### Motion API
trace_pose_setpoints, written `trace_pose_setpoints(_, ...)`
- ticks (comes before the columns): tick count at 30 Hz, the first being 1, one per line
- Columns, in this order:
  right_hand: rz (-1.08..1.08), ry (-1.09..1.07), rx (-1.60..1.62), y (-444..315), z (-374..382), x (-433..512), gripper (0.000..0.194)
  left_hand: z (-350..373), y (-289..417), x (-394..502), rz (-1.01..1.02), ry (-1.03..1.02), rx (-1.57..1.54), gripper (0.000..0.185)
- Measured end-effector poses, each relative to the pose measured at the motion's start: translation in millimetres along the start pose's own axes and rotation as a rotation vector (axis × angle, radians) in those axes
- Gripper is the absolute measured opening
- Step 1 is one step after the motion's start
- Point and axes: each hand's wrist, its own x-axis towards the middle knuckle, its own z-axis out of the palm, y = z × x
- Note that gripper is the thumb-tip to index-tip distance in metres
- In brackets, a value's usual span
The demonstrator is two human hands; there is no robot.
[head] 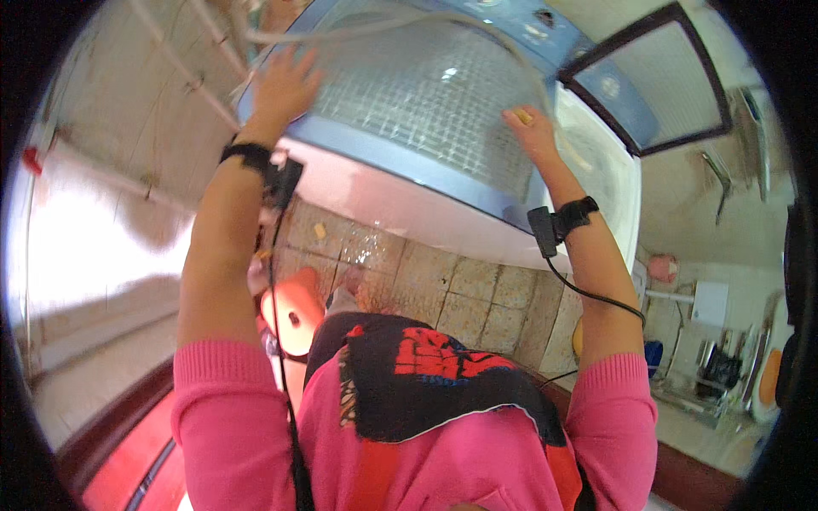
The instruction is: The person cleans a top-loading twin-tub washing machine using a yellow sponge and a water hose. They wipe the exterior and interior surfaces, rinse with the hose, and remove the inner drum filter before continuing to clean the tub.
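A washing machine with a blue top panel (383, 150) and a white body (409, 204) stands before me. Its large translucent lid (409, 96) has a grid pattern and looks wet. At the lid's left edge, my left hand (284, 86) rests with its fingers spread, holding nothing. My right hand (533, 131) is at the right side of the lid, pinching a small yellow piece (523, 116) that may be sponge or soap. A pale hose (441, 18) curves over the top and down behind my right hand.
A dark-framed translucent panel (652, 83) tilts up at the machine's right. Below, on the wet tiled floor (422, 274), lie another yellow piece (320, 230) and an orange plastic object (294, 313). Pipes (185, 73) run along the left wall. Cables trail from both wrist straps.
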Motion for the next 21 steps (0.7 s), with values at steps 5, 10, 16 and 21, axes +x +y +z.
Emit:
trace_pose_setpoints(5, 0.244, 0.216, -0.332, 37.1, -47.6, 11.3, 0.048, 0.4, 12.7, -20.7, 0.112, 0.075, -0.008, 0.051)
trace_pose_setpoints(10, 0.255, -0.268, -0.465, 74.8, -57.1, 32.9, 0.069, -8.1, 90.5, -38.7, 0.358, -0.014, -0.082, 0.054)
trace_pose_setpoints(16, 0.169, -0.177, -0.514, 66.4, -71.2, 45.3, 0.05, -25.2, 196.1, -60.8, 0.726, -0.211, -0.279, 0.055)
trace_pose_setpoints(21, -0.297, 0.005, -0.5, 0.8, -67.0, 44.1, 0.028, -29.1, 215.6, -42.1, 0.719, -0.372, -0.618, 0.055)
